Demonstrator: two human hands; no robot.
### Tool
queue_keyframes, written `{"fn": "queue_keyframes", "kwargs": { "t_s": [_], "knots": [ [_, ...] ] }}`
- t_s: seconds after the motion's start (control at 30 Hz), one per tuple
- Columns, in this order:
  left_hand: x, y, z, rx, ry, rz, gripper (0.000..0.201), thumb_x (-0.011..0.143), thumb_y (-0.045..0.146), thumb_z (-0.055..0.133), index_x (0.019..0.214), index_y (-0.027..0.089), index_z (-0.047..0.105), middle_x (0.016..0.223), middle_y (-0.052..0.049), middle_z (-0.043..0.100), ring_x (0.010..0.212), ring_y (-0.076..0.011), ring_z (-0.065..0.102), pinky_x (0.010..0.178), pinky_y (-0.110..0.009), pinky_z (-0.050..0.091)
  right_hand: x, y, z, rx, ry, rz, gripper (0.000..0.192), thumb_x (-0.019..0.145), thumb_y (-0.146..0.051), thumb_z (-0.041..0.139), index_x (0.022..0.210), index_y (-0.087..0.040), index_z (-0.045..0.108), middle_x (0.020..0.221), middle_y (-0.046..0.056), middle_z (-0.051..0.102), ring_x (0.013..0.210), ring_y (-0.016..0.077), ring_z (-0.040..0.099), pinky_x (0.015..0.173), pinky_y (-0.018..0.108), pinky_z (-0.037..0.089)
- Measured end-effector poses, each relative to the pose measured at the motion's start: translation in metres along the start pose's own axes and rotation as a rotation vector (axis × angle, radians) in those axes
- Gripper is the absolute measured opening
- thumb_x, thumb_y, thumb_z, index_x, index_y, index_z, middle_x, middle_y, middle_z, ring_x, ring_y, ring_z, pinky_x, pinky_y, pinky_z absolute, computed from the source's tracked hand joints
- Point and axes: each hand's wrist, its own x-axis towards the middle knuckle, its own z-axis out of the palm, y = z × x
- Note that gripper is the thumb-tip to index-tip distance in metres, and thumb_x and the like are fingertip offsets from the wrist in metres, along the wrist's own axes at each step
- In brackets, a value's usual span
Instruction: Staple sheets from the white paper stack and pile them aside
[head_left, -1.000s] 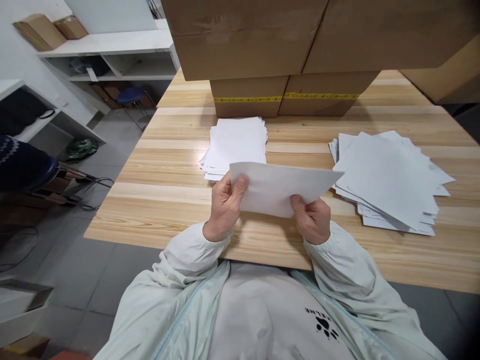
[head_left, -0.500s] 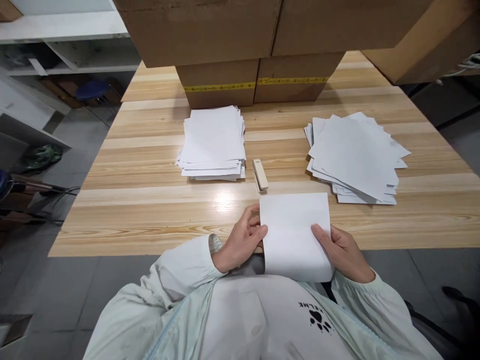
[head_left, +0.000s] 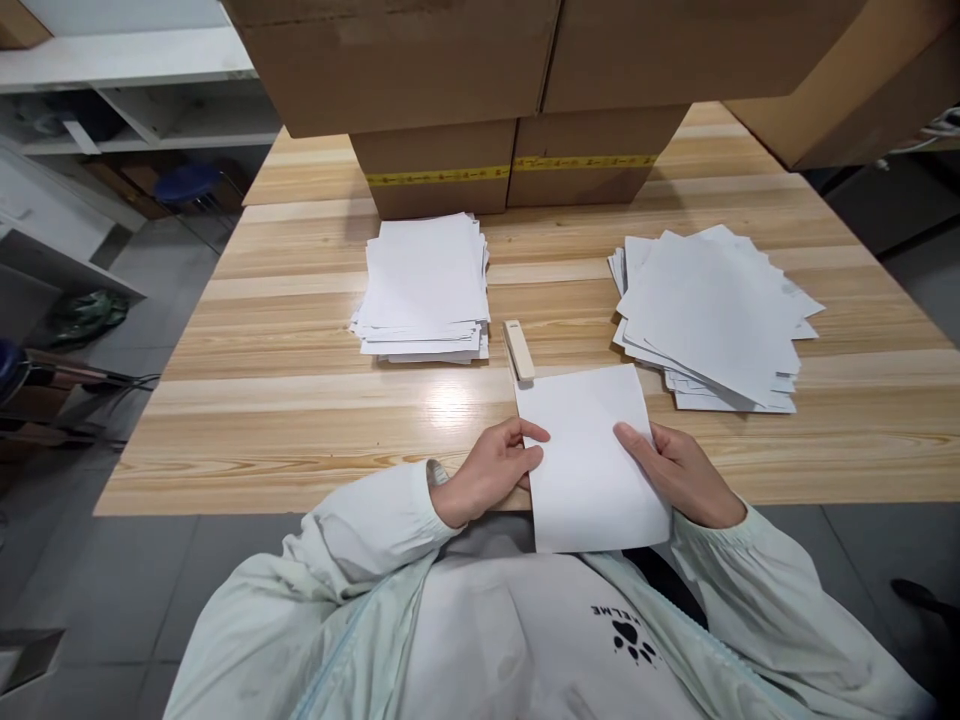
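White paper (head_left: pixel 585 480) lies partly over the table's front edge, slightly turned, between my two hands; how many sheets it has I cannot tell. My right hand (head_left: pixel 679 470) grips its right side, thumb on top and fingers beneath. At the left edge, my left hand (head_left: pixel 499 465) has the index finger and thumb over the paper, other fingers curled and partly hidden. A cream stapler (head_left: pixel 519 351) sits just beyond the paper's far left corner, touched by neither hand.
A fairly neat stack of paper (head_left: pixel 427 275) stands left of the stapler, and a fanned, untidy paper pile (head_left: pixel 709 310) lies to the right. Stacked cardboard boxes (head_left: pixel 442 150) with yellow tape rise at the back of the wooden table (head_left: pixel 262 400).
The paper has moved forward, its far edge now near the stapler, and has turned slightly anticlockwise. My left index finger has come over onto the paper's top.
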Motion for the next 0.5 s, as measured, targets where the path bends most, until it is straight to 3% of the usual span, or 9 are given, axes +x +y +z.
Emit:
{"fn": "queue_keyframes", "kwargs": {
  "t_s": [0.2, 0.3, 0.4, 0.5],
  "knots": [
    [0.018, 0.009, -0.003, -0.016, -0.007, -0.126, 0.022, 0.075, 0.001, 0.066, 0.095, 0.009, 0.069, 0.066, 0.000, 0.062, 0.059, -0.0084, 0.062, 0.061, -0.022, 0.054, 0.012, 0.002, -0.008, -0.197, 0.055, -0.106, 0.054, 0.089, -0.065, 0.048, 0.059, -0.021, 0.058, 0.055, 0.002, 0.062, 0.049, 0.0171, 0.054, 0.044, 0.028, 0.040],
    [0.021, 0.008, -0.004, -0.021, 0.004, -0.116, 0.023, 0.076, 0.000, 0.064, 0.096, 0.009, 0.071, 0.064, 0.002, 0.060, 0.057, -0.0072, 0.060, 0.060, -0.021, 0.054, 0.021, -0.006, -0.030, -0.488, 0.308, -0.196, 0.048, 0.089, -0.066, 0.050, 0.078, -0.023, 0.069, 0.058, 0.004, 0.066, 0.048, 0.0191, 0.055, 0.048, 0.033, 0.037],
    [0.019, 0.007, -0.005, -0.017, 0.020, -0.108, 0.023, 0.076, 0.000, 0.065, 0.096, 0.009, 0.072, 0.063, 0.003, 0.058, 0.056, -0.0063, 0.058, 0.059, -0.020, 0.052, 0.041, -0.035, -0.048, -0.632, 0.548, -0.338, 0.042, 0.093, -0.058, 0.051, 0.091, -0.023, 0.073, 0.070, 0.009, 0.071, 0.055, 0.0213, 0.059, 0.054, 0.037, 0.037],
    [0.018, 0.007, -0.004, -0.025, 0.030, -0.106, 0.023, 0.075, 0.000, 0.067, 0.095, 0.009, 0.072, 0.062, 0.003, 0.058, 0.057, -0.0064, 0.058, 0.060, -0.020, 0.053, 0.079, -0.079, -0.036, -0.539, 0.498, -0.561, 0.034, 0.099, -0.041, 0.047, 0.086, -0.021, 0.071, 0.081, 0.009, 0.073, 0.067, 0.0206, 0.062, 0.065, 0.037, 0.045]
  ]
}}
